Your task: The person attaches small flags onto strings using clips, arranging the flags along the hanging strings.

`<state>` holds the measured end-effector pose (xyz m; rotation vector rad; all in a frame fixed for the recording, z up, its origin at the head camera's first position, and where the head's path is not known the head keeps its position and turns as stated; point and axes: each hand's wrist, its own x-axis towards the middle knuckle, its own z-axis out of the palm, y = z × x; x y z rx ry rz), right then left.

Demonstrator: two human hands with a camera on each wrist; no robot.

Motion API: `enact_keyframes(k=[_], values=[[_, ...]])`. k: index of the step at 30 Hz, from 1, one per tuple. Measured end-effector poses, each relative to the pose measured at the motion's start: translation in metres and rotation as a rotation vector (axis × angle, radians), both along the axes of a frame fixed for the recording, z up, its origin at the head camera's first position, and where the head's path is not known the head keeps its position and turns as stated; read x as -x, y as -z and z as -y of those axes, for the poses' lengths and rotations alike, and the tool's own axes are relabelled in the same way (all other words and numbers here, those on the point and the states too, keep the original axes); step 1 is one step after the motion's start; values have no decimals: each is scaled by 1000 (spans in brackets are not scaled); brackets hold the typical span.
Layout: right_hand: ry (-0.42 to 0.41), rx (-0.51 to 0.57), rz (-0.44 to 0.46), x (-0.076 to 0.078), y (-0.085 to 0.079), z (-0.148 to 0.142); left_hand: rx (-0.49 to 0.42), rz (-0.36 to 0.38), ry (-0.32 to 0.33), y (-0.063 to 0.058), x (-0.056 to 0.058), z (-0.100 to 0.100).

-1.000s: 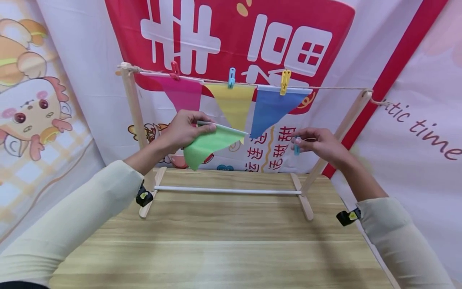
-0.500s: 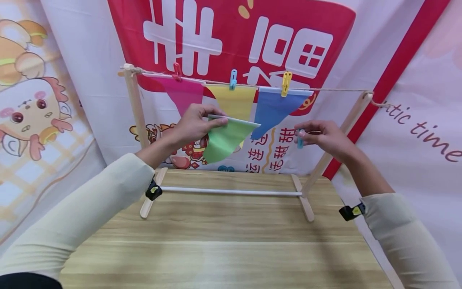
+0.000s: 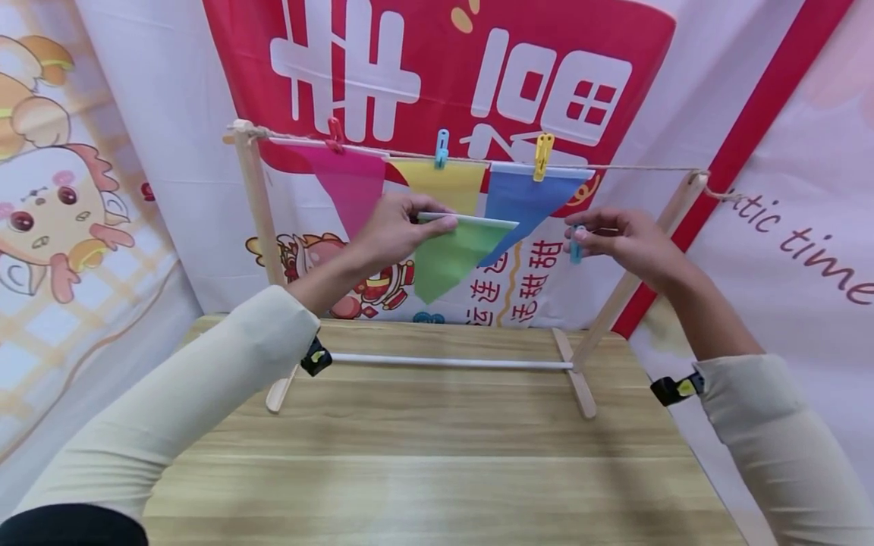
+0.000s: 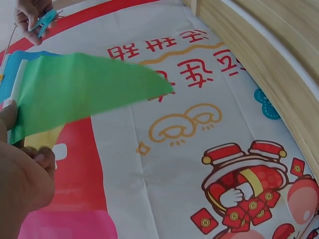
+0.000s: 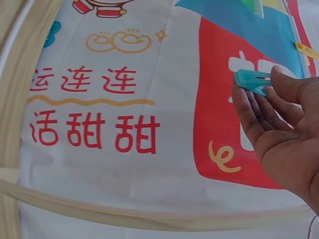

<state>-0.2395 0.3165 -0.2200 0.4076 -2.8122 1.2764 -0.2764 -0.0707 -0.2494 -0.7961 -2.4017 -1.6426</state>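
Observation:
My left hand (image 3: 404,226) pinches a green triangular pennant (image 3: 456,254) by the left end of its white top edge; the cloth hangs point down, overlapping the yellow pennant (image 3: 444,186) and blue pennant (image 3: 522,205) in the head view. Between thumb and fingers of my right hand (image 3: 624,241) is a light blue clothespin (image 5: 251,80), right of the blue pennant and below the string (image 3: 635,167). On that string a pink pennant (image 3: 351,182) hangs under a red clothespin (image 3: 334,135), the yellow one under a blue clothespin (image 3: 441,149), the blue one under a yellow clothespin (image 3: 542,157).
Two wooden posts, left (image 3: 256,201) and right (image 3: 672,208), carry the string on flat feet. A white rod (image 3: 444,362) joins them low over the wood-grain table (image 3: 437,470). Behind stands a printed cloth backdrop (image 3: 642,98).
My left hand has moved right and slightly up with the green pennant, whose cloth has swung to hang point down. My right hand has risen a little and shifted right with the clothespin.

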Motion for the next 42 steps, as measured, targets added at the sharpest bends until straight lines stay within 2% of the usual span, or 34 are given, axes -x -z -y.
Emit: enact_keyframes(k=[12, 20, 27, 37, 42], values=[[6, -1, -37, 0, -17, 5, -32, 48, 27, -5, 1, -12], [0, 24, -70, -1, -21, 4, -69, 52, -1, -5, 5, -15], [10, 59, -93, -5, -29, 1, -121, 70, -24, -6, 5, -29], [-14, 110, -149, -7, -35, -4, -164, 57, 30, -6, 6, -52], [-25, 101, -163, -7, -38, -4, -144, 41, 65, -10, 6, -57]])
